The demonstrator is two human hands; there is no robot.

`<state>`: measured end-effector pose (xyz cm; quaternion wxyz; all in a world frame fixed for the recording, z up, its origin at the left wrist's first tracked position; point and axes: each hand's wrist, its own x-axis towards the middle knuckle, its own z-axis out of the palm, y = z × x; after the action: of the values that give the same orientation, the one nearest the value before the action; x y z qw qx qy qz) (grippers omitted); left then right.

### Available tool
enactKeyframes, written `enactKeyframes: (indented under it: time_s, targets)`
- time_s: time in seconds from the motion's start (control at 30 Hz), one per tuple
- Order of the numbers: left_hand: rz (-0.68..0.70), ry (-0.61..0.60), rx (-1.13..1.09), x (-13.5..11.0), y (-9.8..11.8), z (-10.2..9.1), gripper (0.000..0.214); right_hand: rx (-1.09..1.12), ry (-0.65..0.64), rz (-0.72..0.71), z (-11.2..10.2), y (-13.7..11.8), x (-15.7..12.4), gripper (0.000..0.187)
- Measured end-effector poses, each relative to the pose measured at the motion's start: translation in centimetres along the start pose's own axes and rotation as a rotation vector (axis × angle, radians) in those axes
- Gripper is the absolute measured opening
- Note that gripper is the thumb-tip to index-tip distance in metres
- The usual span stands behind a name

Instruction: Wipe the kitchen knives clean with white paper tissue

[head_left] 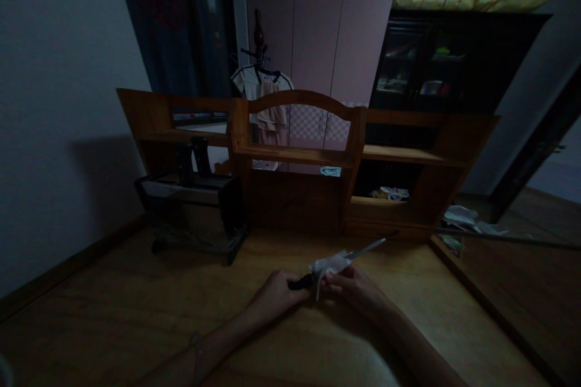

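My left hand (278,294) is closed round the dark handle of a knife (363,250) just above the wooden desk (136,314). The thin blade points up and to the right. My right hand (351,286) pinches a white tissue or cloth (330,265) wrapped round the blade near the handle. Both hands meet at the middle of the desk, near its front.
A dark knife block or rack (193,208) stands at the back left of the desk. A wooden shelf unit (299,157) runs along the back, with small items in its right cubby. A pink wardrobe (318,54) and a dark cabinet (436,60) stand behind.
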<state>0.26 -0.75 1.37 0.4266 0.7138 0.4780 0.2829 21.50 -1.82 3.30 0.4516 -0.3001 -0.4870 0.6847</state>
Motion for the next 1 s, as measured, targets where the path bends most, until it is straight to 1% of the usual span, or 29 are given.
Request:
enactKeyframes:
  time_s: [0.2, 0.37, 0.53, 0.7, 0.77, 0.93, 1.0]
  targets:
    - [0.000, 0.004, 0.002, -0.08, 0.17, -0.05, 0.047, 0.003, 0.011, -0.004, 0.14, -0.18, -0.04, 0.025]
    - [0.018, 0.003, -0.006, -0.05, 0.00, 0.00, 0.044, 0.014, 0.017, -0.012, 0.03, 0.02, -0.06, 0.022]
    - [0.033, -0.001, -0.011, 0.12, -0.25, 0.07, 0.040, 0.019, 0.018, -0.023, -0.16, 0.06, -0.07, 0.024]
    - [0.046, -0.011, -0.031, 0.22, -0.29, 0.09, 0.044, 0.013, 0.029, -0.017, -0.18, -0.03, 0.02, 0.029]
    - [0.048, -0.011, -0.030, 0.26, -0.34, 0.08, 0.044, 0.004, 0.036, -0.027, -0.18, -0.07, 0.01, 0.029]
    - [0.031, -0.015, -0.030, 0.22, -0.28, 0.09, 0.043, 0.009, 0.010, -0.021, -0.28, 0.01, 0.02, 0.030]
    - [0.029, -0.015, -0.030, 0.12, -0.11, 0.10, 0.044, 0.006, 0.022, -0.024, -0.34, 0.08, 0.03, 0.028]
